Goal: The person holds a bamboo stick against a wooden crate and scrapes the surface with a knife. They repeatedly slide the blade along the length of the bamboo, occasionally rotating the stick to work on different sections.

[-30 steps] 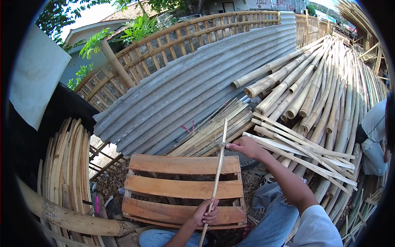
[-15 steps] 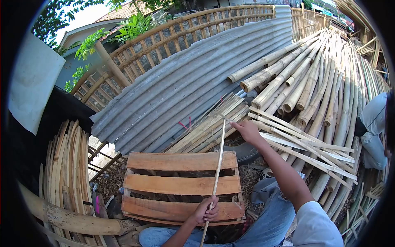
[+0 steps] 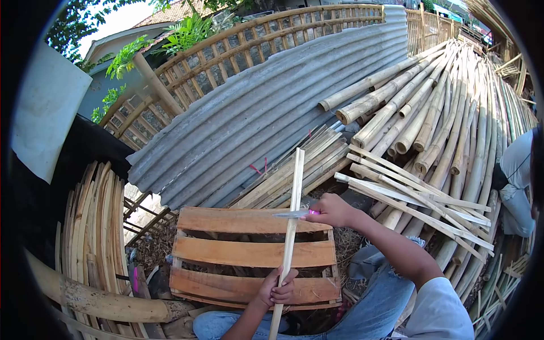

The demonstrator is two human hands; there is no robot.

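Note:
A long, pale bamboo strip (image 3: pixel 290 232) stands nearly upright in view, leaning a little to the right at its top. My left hand (image 3: pixel 277 287) is wrapped round its lower part. In my right hand (image 3: pixel 328 211) is a knife (image 3: pixel 292 214) with a pink part at the handle. The knife's blade lies across the strip at about its middle, pointing left. Behind the strip is a low wooden slatted bench (image 3: pixel 226 251) with three broad slats.
Split strips (image 3: pixel 419 195) lie crosswise at the right over stacked bamboo poles (image 3: pixel 408 136). More strips (image 3: pixel 93 226) stand at the left beside a thick bamboo pole (image 3: pixel 113 303). Corrugated metal sheeting (image 3: pixel 243 119) is behind. Another person (image 3: pixel 515 181) is at the right edge.
My right hand has moved down and toward me with the knife, from the strip's top to its middle. The strip has turned to show a broader face, and its top stands higher.

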